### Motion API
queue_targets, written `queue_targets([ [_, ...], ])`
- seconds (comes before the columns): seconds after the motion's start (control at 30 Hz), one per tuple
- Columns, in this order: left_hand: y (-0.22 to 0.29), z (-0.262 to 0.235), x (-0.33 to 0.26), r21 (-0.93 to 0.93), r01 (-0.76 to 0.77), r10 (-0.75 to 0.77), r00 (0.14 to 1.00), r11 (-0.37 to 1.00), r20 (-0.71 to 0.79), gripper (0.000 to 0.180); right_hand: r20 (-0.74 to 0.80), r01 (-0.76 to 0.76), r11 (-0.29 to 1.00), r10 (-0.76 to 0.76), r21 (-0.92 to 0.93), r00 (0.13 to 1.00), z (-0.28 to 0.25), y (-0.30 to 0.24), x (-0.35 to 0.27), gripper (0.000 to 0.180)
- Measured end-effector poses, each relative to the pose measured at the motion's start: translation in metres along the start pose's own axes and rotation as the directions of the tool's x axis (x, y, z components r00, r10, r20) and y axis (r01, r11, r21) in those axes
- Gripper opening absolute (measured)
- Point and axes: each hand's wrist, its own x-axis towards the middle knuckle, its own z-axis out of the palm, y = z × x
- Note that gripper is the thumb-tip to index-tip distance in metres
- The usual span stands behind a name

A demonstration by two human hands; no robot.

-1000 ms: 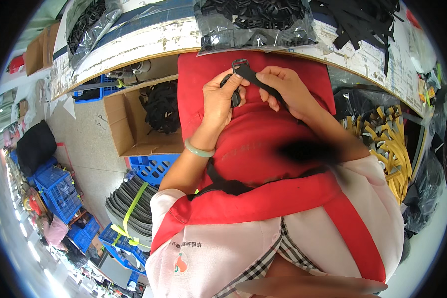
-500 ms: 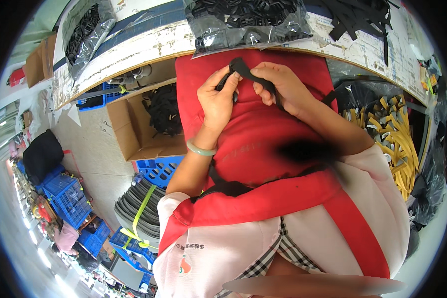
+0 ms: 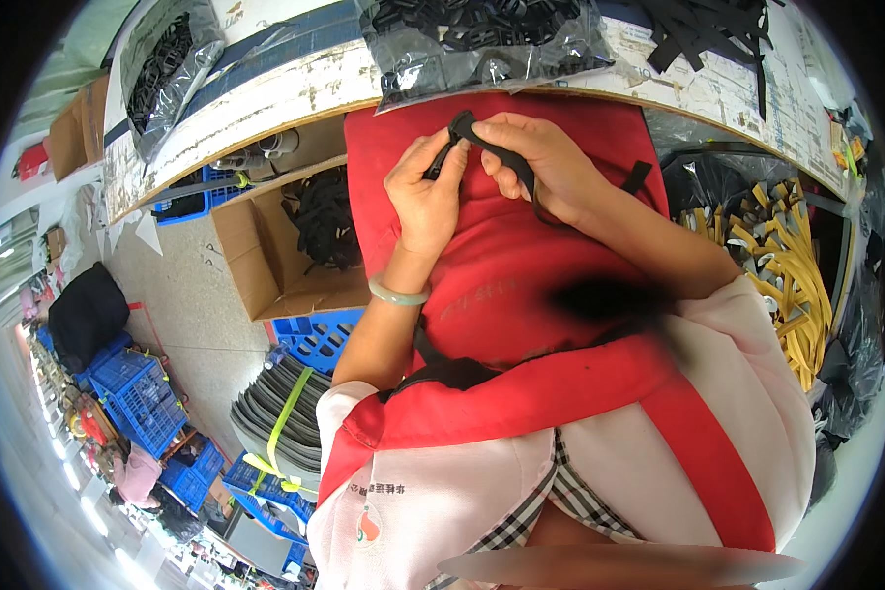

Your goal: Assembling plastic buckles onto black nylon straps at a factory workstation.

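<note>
head-worn fisheye, looking down, close

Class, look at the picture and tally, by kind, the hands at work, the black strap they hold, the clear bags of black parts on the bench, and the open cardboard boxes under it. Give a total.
Hands: 2, left hand and right hand
Black strap: 1
Clear bags of black parts: 2
Open cardboard box: 1
Total: 6

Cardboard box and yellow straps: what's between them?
Head view: between the cardboard box and yellow straps lies the red apron, with both hands pinching a black strap.
</note>
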Motion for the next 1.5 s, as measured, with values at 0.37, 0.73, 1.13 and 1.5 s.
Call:
queue_targets([
  [0.37,0.008,-0.005,0.003,0.229,-0.277,0.247,0.957,0.933,0.151,0.018,0.095,0.079,0.990,-0.068,-0.121,0.993,-0.015,0.001,0.014,0.025],
  [0.73,0.008,-0.019,0.005,-0.631,0.702,-0.601,0.672,0.330,0.433,0.029,0.296,0.550,0.452,-0.517,-0.703,0.803,-0.022,0.008,0.013,0.014],
  [1.13,0.032,-0.009,0.002,-0.579,0.514,-0.545,0.827,0.634,0.138,0.017,0.090,0.328,0.674,-0.362,-0.663,0.928,0.026,-0.021,-0.029,0.012],
  [1.5,0.024,-0.003,-0.002,-0.272,0.219,-0.212,0.976,0.937,0.056,0.015,-0.011,0.260,0.834,-0.304,-0.487,0.953,0.001,-0.006,-0.001,0.025],
])
